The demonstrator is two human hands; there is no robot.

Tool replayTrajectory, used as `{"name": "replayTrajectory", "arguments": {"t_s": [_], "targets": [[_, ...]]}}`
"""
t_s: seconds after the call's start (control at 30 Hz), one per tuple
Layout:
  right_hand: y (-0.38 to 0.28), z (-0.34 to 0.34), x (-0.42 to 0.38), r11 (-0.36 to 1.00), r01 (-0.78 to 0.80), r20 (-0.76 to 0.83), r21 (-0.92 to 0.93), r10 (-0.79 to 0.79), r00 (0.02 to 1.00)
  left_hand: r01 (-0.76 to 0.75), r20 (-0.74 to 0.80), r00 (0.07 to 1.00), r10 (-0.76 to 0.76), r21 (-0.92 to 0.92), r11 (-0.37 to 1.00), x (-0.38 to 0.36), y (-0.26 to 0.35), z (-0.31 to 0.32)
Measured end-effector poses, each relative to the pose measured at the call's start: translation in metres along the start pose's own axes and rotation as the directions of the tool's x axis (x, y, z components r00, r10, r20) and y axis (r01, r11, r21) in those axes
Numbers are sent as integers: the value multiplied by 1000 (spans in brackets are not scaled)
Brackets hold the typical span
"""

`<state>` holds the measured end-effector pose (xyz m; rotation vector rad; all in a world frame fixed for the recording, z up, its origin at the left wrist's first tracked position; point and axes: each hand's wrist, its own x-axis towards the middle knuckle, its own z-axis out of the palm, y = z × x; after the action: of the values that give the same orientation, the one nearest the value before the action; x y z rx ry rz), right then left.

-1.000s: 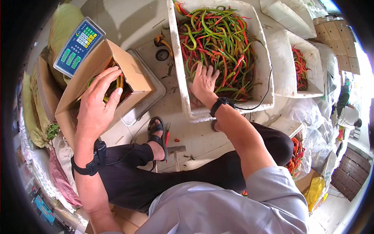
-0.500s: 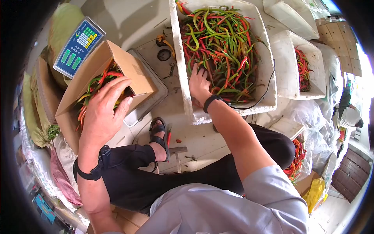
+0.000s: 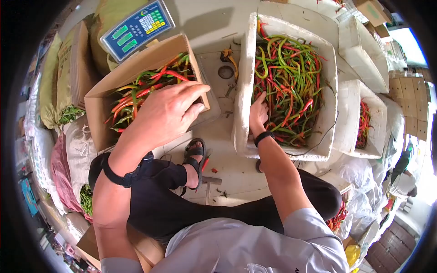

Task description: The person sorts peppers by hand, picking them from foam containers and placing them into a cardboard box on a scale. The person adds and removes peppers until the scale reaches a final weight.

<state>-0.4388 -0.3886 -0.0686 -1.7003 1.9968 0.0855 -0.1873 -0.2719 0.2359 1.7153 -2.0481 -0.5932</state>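
My left hand (image 3: 170,111) hovers over the near right part of a cardboard box (image 3: 101,101), fingers stretched out and thumb apart, with nothing in it. Long red and green chili peppers (image 3: 144,93) lie inside that box, partly covered by the hand. My right hand (image 3: 258,112) reaches into a white foam box (image 3: 245,82), along its left inner wall. One finger points out over the heap of red and green chili peppers (image 3: 291,86) there; its other fingers are mostly hidden. I see no pepper held in it.
A scale's display panel (image 3: 137,29) stands behind the cardboard box. Between the boxes, a black ring (image 3: 225,72) lies on the floor. At right is another foam box (image 3: 353,123) with red peppers. My sandalled foot (image 3: 195,159) is below, and sacks (image 3: 50,95) line the left.
The view has shifted, so the boxes appear farther right. My left hand now lies over the cardboard box's near right side. My right hand's fingers, spread before, now show mainly one outstretched finger.
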Motion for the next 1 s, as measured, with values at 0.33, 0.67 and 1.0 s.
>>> {"name": "replayTrajectory", "arguments": {"t_s": [0.33, 0.67, 1.0], "targets": [[18, -86, 22, 949, 63, -158, 310, -14, 987, -44, -65, 997, 43, -10, 999, -8, -11, -6], [26, -289, 12, 560, 50, 133, 827, -281, 951, -58, -22, 998, 58, -13, 998, -6, -3, -10], [29, -380, -34, 213, -35, 153, 976, -567, 810, 17, 89, 996, 1, -207, 978, -1, 23, -7]]}}
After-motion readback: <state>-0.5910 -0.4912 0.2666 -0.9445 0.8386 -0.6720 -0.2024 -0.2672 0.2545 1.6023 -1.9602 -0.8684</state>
